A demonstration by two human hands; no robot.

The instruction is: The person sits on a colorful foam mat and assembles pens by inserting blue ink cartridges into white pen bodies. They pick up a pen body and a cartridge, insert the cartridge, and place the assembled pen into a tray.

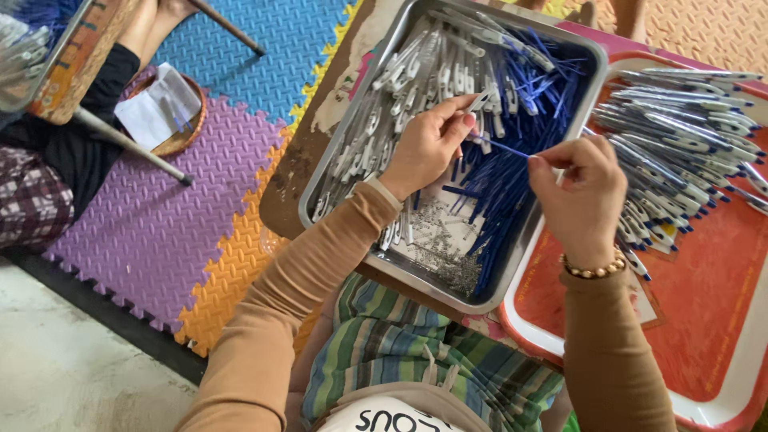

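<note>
My left hand (426,146) pinches a white pen barrel (481,100) over a metal tray (353,124). My right hand (578,194) holds a thin blue refill (500,146) by one end, its tip pointing at the barrel. The tray holds several white barrels on the left, a heap of blue refills (528,88) on the right and small metal springs (448,240) near its front. To the right, a red tray (704,320) carries a pile of finished white and blue pens (680,136).
Both trays rest on a low brown table (292,172) above coloured foam floor mats (160,216). At upper left another person sits by a round basket (178,140) with white paper, under a table with metal legs.
</note>
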